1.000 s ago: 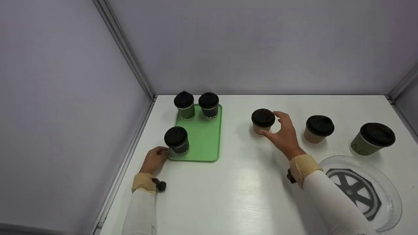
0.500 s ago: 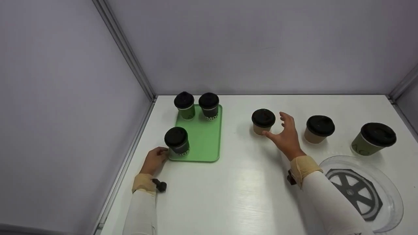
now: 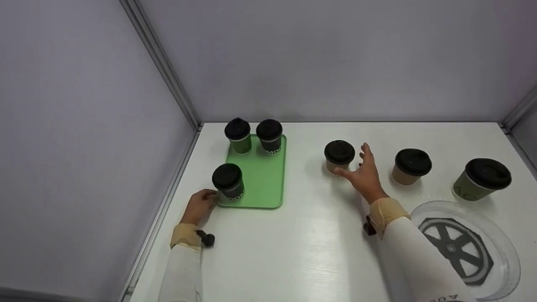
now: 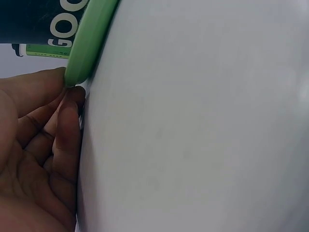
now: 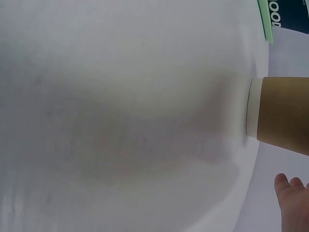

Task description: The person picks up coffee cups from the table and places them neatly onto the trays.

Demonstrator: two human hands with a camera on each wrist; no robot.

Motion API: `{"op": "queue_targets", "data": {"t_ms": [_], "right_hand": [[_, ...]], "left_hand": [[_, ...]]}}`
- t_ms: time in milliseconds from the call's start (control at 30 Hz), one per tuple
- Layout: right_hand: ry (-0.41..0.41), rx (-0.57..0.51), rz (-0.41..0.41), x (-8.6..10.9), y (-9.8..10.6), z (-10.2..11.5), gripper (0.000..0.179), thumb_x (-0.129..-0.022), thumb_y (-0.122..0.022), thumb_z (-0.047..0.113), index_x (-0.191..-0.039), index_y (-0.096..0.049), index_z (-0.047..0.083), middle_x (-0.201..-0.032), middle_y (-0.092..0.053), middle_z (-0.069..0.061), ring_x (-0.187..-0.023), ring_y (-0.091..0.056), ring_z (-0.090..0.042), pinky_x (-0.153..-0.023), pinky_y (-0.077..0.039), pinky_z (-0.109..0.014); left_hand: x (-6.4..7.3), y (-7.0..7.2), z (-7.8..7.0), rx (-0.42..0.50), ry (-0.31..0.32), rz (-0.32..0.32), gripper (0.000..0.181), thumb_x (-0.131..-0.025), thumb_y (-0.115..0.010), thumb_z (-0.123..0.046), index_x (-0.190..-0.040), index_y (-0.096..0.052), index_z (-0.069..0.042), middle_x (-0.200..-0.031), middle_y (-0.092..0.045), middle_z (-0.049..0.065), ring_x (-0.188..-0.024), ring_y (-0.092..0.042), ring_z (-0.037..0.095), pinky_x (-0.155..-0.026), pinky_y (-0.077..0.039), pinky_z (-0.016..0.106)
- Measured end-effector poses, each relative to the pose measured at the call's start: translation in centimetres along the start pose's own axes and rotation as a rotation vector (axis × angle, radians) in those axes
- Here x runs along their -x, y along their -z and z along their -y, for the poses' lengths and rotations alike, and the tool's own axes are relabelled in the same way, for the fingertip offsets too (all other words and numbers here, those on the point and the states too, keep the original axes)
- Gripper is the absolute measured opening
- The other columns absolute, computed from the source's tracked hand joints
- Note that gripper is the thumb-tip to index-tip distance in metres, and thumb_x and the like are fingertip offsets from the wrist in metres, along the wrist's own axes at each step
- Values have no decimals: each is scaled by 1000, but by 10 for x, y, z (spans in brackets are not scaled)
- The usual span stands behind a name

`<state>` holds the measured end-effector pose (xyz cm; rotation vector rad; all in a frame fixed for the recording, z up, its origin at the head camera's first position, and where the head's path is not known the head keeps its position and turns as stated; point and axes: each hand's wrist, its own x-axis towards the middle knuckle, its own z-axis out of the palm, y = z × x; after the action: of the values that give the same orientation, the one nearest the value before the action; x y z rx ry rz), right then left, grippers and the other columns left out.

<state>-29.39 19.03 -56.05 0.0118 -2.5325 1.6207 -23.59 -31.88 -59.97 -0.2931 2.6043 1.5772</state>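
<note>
My left hand [image 3: 200, 205] pinches the near left corner of a green tray [image 3: 264, 182], thumb above the edge and fingers beneath in the left wrist view. Near that corner a dark lidded coffee cup [image 3: 228, 180] stands on the tray. A green lidded cup [image 3: 240, 136] and a second dark cup [image 3: 269, 136] stand at its far end. To the right, a brown paper cup [image 3: 339, 155] with a black lid stands upright on the table. Beside it my right hand [image 3: 364, 178] is spread open. In the right wrist view its fingertips [image 5: 281, 181] are apart from the cup.
Right of my right hand stand another brown lidded cup [image 3: 411, 165] and a larger green lidded cup [image 3: 480, 178]. A clear round dish [image 3: 505, 251] with a dark wheel-like pattern lies by my right forearm. Grey walls [image 3: 335, 63] enclose the white table [image 3: 272, 251].
My right hand's fingers have straightened and moved off the side of the brown cup, which stays in place. My left hand and the tray hold still.
</note>
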Motion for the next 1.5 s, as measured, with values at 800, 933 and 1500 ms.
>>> {"op": "queue_targets", "data": {"t_ms": [800, 933, 1500], "right_hand": [[-91, -101, -11, -13, -22, -1, 121, -72, -87, 35, -156, -4, 10, -156, -20, -15, -142, -20, -31, -113, -18, -49], [-96, -98, -19, -15, -25, -1, 120, -73, -87, 34, -156, -4, 10, -157, -21, -16, -142, -20, -29, -114, -17, -46], [-90, -92, -61, -19, -28, 1, 111, -73, -87, 32, -154, -15, 5, -152, -30, -16, -139, -28, -27, -113, -21, -43]], "left_hand": [[0, -1, 2, -15, -13, 7, 25, -98, -57, -9, -121, -63, -1, -110, -64, 14, -101, -60, 24, -83, -50, 34], [0, 0, 2, -32, -20, -5, 25, -97, -58, -10, -120, -64, -1, -109, -64, 14, -99, -60, 24, -82, -49, 35], [1, 0, 2, -32, -29, -15, 24, -96, -60, -9, -118, -65, -1, -105, -65, 13, -96, -60, 23, -81, -49, 34]]}}
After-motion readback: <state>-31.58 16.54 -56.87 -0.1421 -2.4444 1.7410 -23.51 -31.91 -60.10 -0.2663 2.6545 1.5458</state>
